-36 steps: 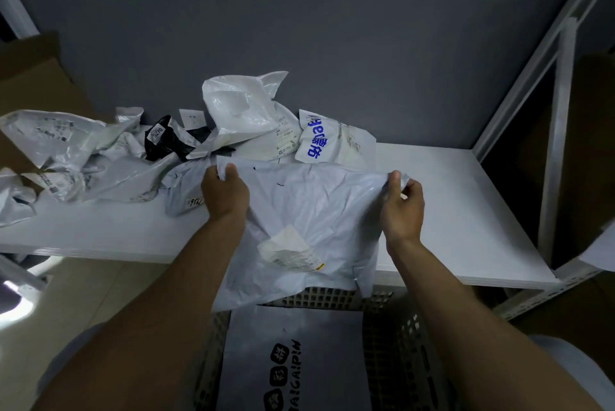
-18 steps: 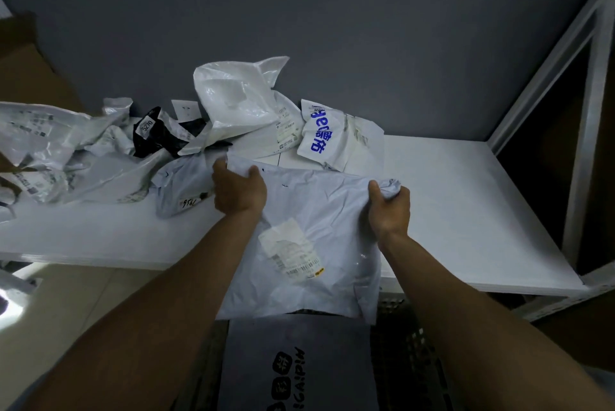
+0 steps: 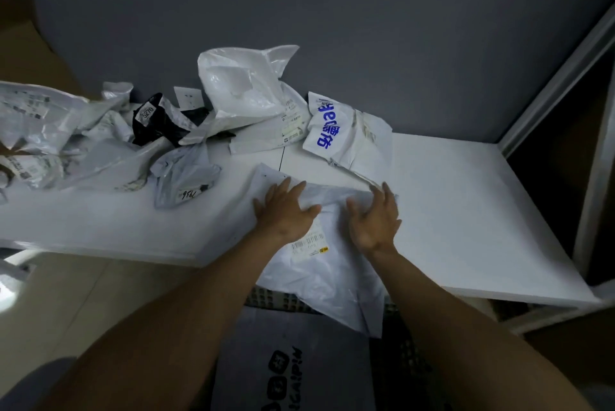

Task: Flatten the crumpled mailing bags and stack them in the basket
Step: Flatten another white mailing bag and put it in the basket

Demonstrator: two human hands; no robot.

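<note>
Grey mailing bag (image 3: pixel 327 272) now laid on shelf (image 3: pixel 466 211), hands flat atop.

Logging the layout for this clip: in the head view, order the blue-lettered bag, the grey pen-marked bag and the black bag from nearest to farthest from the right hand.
1. Blue-lettered bag: just beyond the right hand, slightly left of it.
2. Grey pen-marked bag: to the left, past the left hand.
3. Black bag: farther left and farther back.
</note>
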